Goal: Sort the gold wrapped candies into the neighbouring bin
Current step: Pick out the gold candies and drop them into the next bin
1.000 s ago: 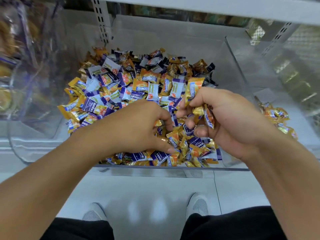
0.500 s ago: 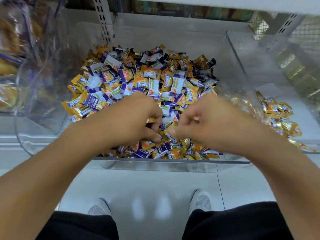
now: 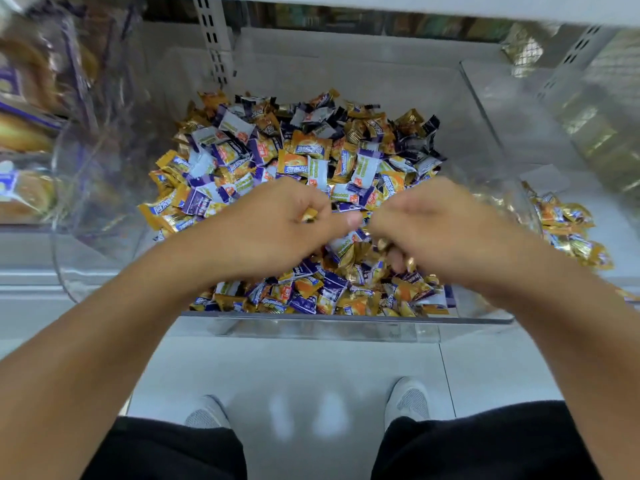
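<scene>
A clear plastic bin (image 3: 346,320) on the shelf holds a heap of mixed candies (image 3: 304,157) in gold, purple and white wrappers. Both hands are over the near half of the heap, knuckles up. My left hand (image 3: 273,226) is curled, with a gold wrapped candy (image 3: 309,215) showing between its fingers. My right hand (image 3: 440,230) is curled too, its fingertips down among gold candies (image 3: 381,244). In the neighbouring bin (image 3: 512,133) on the right lies a small pile of gold wrapped candies (image 3: 568,230).
Another clear bin (image 3: 86,174) stands to the left, with packaged goods (image 3: 24,133) beyond it. A shelf board (image 3: 415,8) overhangs the bins. Below the shelf edge are the tiled floor (image 3: 311,375) and my shoes (image 3: 408,400).
My right hand has turned palm down and dropped into the heap, its earlier handful of candies no longer visible. My left hand stays curled at the middle of the pile.
</scene>
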Available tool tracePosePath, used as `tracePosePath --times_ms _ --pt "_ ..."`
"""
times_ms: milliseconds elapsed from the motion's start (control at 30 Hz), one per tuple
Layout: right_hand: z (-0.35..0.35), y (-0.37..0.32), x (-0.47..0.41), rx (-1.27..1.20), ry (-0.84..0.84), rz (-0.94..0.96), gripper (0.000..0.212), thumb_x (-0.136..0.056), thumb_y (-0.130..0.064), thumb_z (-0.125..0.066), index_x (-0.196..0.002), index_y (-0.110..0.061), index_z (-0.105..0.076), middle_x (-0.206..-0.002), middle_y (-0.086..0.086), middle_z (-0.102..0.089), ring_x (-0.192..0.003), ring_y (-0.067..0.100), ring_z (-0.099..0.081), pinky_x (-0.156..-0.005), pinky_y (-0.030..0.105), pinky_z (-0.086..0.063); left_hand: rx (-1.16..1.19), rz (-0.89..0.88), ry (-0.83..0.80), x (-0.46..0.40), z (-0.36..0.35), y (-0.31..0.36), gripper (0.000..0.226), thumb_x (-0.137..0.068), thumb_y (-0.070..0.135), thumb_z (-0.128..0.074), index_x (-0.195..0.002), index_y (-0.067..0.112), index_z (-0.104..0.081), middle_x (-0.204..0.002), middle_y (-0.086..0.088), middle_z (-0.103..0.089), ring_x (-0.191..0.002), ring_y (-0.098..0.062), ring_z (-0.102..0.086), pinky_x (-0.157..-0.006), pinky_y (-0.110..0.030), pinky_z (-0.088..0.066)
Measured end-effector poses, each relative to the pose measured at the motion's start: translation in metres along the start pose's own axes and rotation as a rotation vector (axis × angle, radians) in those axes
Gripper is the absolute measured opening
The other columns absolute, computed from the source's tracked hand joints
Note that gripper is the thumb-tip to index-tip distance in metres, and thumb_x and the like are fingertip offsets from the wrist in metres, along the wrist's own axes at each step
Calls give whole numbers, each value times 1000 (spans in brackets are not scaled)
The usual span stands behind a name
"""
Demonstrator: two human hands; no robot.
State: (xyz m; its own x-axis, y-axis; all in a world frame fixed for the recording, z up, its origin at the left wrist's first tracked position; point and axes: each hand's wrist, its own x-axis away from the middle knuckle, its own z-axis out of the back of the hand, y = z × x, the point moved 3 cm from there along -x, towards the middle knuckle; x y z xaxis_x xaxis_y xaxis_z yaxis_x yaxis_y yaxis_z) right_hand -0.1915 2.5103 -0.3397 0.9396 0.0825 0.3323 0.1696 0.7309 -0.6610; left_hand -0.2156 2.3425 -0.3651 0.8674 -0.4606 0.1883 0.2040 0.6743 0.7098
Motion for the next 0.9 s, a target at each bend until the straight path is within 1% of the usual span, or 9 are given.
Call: tracePosePath --times_ms 100,267,333,433,533,667,733,833,900 --pt "16 -2 7 -255 35 -76 44 -91 -36 -54 -54 -13 -51 -55 9 -61 -38 13 -33 -39 20 -27 -288 -124 3 -6 -15 9 46 -78 65 -67 -64 22 -57 -50 5 -51 -52 -6 -51 -54 -27 -37" --pt "13 0 8 292 207 104 28 -88 -25 -53 -74 -3 -63 -66 19 -62 -58 28 -56 -53 37 -48 -431 -187 -63 -17 -32 20 30 -72 62 -77 -87 40 -62 -83 13 -61 -81 -12 -55 -70 -34 -47" --pt "13 0 9 371 249 146 27 -87 -24 -53 -74 -2 -61 -62 17 -56 -61 29 -51 -56 37 -46 -519 -207 -106 -18 -37 23 26 -73 59 -78 -86 45 -60 -88 14 -58 -87 -18 -56 -69 -33 -46" --pt "14 0 10 439 247 137 22 -85 -21 -55 -82 -4 -69 -67 18 -61 -67 33 -56 -58 37 -50 -633 -234 -120 -19 -44 22 36 -78 55 -76 -111 43 -68 -111 12 -65 -101 -19 -61 -76 -35 -51" --pt "13 3 9 514 248 123 20 -83 -23 -56 -84 -10 -71 -72 12 -62 -72 30 -58 -62 38 -53 -633 -228 -106 -21 -42 25 19 -84 52 -71 -95 36 -70 -100 11 -65 -91 -18 -60 -64 -31 -42" --pt "7 9 6 671 143 62 11 -87 -23 -58 -91 -18 -67 -89 8 -60 -79 30 -58 -71 36 -51 -713 -229 -111 -20 -39 19 16 -92 45 -64 -81 34 -59 -87 11 -58 -81 -19 -57 -61 -30 -38" --pt "0 11 7 838 30 32 17 -89 -19 -58 -104 -23 -66 -100 4 -58 -82 28 -57 -71 34 -50 -694 -235 -140 -19 -39 15 12 -90 48 -65 -94 37 -64 -99 11 -61 -91 -18 -58 -67 -31 -43" --pt "-6 11 9 959 -103 -4 27 -90 -22 -62 -117 -29 -62 -103 1 -56 -86 25 -57 -70 31 -46 -598 -240 -237 -21 -42 16 39 -82 55 -71 -119 45 -63 -115 13 -62 -107 -18 -58 -81 -37 -50" --pt "-7 10 7 972 -144 -15 31 -88 -28 -67 -118 -30 -62 -105 -1 -60 -91 25 -60 -70 31 -47 -608 -266 -262 -22 -47 22 40 -81 56 -72 -119 46 -65 -115 12 -62 -107 -17 -58 -74 -31 -46"
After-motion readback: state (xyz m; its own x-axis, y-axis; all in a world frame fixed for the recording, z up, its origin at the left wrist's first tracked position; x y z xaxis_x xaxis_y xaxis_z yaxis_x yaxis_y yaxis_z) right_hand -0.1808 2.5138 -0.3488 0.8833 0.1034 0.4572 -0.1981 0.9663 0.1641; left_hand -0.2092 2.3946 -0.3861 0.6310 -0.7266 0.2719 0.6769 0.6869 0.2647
